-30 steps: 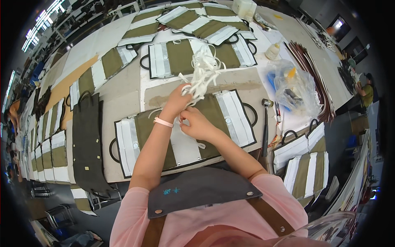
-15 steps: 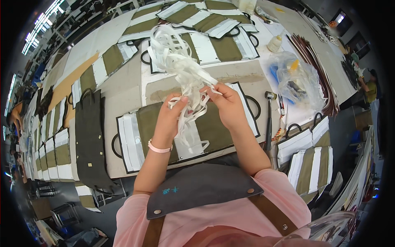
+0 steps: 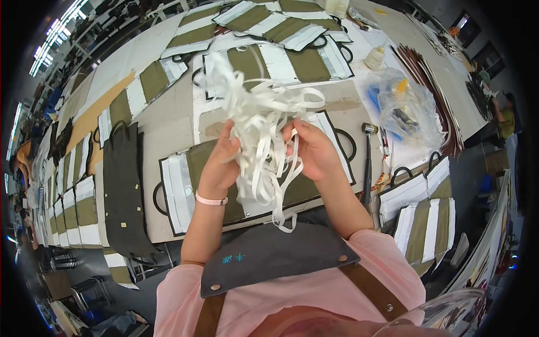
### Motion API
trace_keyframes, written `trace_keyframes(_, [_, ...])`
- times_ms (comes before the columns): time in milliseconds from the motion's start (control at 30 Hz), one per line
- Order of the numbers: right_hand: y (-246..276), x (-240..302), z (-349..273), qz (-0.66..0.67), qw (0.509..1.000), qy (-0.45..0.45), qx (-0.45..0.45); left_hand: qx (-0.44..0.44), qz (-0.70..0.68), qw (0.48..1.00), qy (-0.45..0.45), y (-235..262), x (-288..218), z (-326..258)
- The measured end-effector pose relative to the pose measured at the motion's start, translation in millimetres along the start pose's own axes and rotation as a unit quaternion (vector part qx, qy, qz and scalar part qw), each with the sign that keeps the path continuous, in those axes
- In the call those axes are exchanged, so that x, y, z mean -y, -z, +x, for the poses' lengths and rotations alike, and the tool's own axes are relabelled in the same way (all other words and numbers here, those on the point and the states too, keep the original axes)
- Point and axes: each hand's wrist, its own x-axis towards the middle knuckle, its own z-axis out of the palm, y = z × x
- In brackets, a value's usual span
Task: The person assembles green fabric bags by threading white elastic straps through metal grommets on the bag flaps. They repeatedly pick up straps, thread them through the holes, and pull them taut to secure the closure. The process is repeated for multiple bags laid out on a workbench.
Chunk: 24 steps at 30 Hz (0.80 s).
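Observation:
A loose tangle of narrow white tape (image 3: 261,121) hangs between my hands, its loops spreading upward and dangling down to my apron. My left hand (image 3: 222,160) is at the tangle's left side, thumb and fingers partly curled against it, some fingertips hidden by the loops. On the other side, my right hand (image 3: 315,149) is closed around several strands, with a loop running down from its fingers. Beneath lies an olive and white panel (image 3: 306,174) with black edging and black handles, partly covered by the tape. The upper strands are blurred.
A hammer (image 3: 366,163) lies right of the panel, near a clear plastic bag (image 3: 407,112) and a glue bottle (image 3: 375,58). A black bag piece (image 3: 122,185) lies to the left. More striped panels (image 3: 269,25) cover the far table; others hang at the right.
The tangle has come down and spread out, with loops now dangling lower toward my apron. My hands have moved slightly apart, the left one shifting left.

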Motion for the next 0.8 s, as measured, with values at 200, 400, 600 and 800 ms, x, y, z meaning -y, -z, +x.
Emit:
trace_keyframes(200, [1.6,4.2,-3.6,-0.013,0.998,0.050,-0.019,-0.028,-0.060,0.998,-0.018,-4.5,3.4,1.9])
trace_keyframes(400, [26.3,14.1,-10.4,0.106,0.990,0.087,-0.019,-0.163,-0.071,0.980,-0.089,3.1,-15.6,5.2])
trace_keyframes(600, [36.4,48.9,-31.9,-0.029,0.999,-0.011,-0.011,-0.185,-0.058,0.976,-0.103,2.0,-50.1,-9.0])
trace_keyframes(800, [19.2,67.6,-36.3,-0.602,0.787,0.039,-0.133,-0.114,-0.077,0.988,-0.073,19.9,-66.5,-11.2])
